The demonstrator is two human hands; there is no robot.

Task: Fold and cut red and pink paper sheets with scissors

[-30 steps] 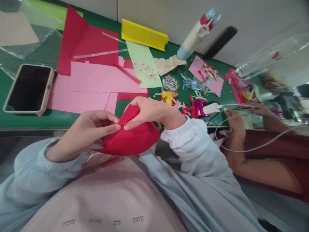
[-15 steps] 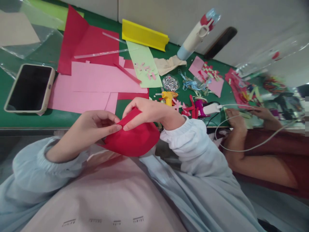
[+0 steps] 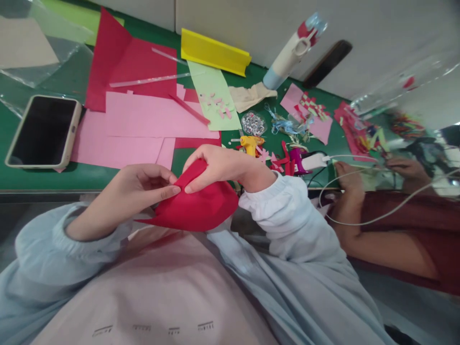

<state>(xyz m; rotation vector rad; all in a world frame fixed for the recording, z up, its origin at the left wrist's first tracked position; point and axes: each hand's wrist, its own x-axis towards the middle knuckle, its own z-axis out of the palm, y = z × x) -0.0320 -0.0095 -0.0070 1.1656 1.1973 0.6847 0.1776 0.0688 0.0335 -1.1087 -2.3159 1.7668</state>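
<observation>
A curved sheet of red paper [image 3: 201,208] is held in front of my body, at the table's near edge. My left hand [image 3: 149,187] pinches its upper left edge between thumb and fingers. Close beside it, my right hand [image 3: 215,167] grips the same edge, thumb in front and fingers behind. A narrow strip of the red sheet stands up between the two hands, and a pointed end sticks out below my left wrist. Just beyond my right hand lie a yellow glue gun [image 3: 251,143] and small pink and red paper cutouts [image 3: 276,163].
Pink sheets [image 3: 143,115], a red sheet [image 3: 143,62] and a phone [image 3: 43,132] cover the left of the green table [image 3: 72,179]. Farther back stand a folded yellow sheet [image 3: 215,52] and a white bottle [image 3: 287,57]. At right, a co-worker's hands [image 3: 348,177] work near a white cable [image 3: 381,218].
The red paper has shifted slightly between my fingers, and its pointed left end now sticks out farther. My hands have barely moved. The co-worker's farther hand has moved a little.
</observation>
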